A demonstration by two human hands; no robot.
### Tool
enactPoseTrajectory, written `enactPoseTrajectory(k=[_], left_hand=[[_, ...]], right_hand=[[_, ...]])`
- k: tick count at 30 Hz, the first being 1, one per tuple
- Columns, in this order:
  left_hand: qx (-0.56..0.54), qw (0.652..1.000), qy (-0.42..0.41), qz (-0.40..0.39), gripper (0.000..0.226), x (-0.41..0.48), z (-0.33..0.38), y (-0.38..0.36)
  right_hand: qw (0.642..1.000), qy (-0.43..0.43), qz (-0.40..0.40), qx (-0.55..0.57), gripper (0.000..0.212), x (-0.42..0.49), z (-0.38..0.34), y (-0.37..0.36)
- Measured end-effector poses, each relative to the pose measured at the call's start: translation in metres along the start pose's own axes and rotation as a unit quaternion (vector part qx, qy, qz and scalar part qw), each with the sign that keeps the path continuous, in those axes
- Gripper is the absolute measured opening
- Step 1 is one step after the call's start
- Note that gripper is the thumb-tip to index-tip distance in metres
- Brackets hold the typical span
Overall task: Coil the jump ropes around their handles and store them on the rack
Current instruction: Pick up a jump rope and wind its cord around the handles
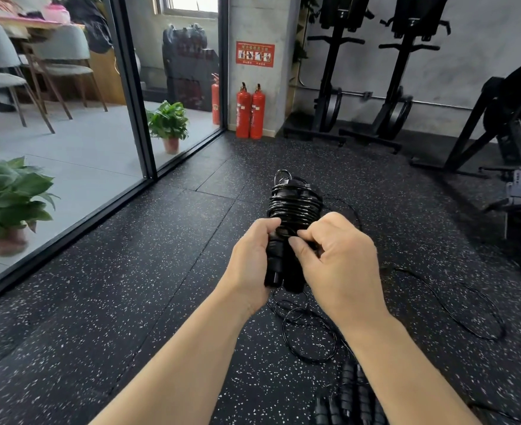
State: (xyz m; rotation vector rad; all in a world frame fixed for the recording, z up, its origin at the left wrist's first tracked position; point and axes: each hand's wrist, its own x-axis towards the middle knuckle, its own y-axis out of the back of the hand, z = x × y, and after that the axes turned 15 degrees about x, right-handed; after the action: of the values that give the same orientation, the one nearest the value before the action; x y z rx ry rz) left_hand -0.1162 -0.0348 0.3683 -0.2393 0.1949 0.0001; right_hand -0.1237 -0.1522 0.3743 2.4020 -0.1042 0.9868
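A black jump rope (293, 207) is wound in many turns around its two black handles (276, 265), held upright in front of me. My left hand (253, 259) grips the handles from the left. My right hand (336, 256) pinches the cord just below the coil with thumb and fingers. Loose black cord (311, 335) trails in loops on the floor beneath my hands. More black jump rope handles (349, 397) lie on the floor at the bottom right, with another thin cord (455, 308) curving off to the right.
The floor (130, 302) is black speckled rubber. Glass partition (69, 133) on the left with potted plants (168, 124) behind it. Two red fire extinguishers (250, 111) stand by a pillar. Black exercise machines (376, 87) line the back wall and right side.
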Motion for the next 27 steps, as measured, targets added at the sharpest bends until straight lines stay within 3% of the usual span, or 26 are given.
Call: enactPoseTrajectory(k=[9,27], left_hand=[[-0.01,0.999,0.013,0.038,0.026,-0.001,0.0,-0.001],[-0.028,0.997,0.013,0.075,0.022,-0.002,0.001,-0.011]], right_hand=[[0.998,0.03,-0.01,-0.06,0.024,0.002,-0.004,-0.004],[0.995,-0.087,-0.017,-0.04,0.024,0.004,-0.019,0.004]])
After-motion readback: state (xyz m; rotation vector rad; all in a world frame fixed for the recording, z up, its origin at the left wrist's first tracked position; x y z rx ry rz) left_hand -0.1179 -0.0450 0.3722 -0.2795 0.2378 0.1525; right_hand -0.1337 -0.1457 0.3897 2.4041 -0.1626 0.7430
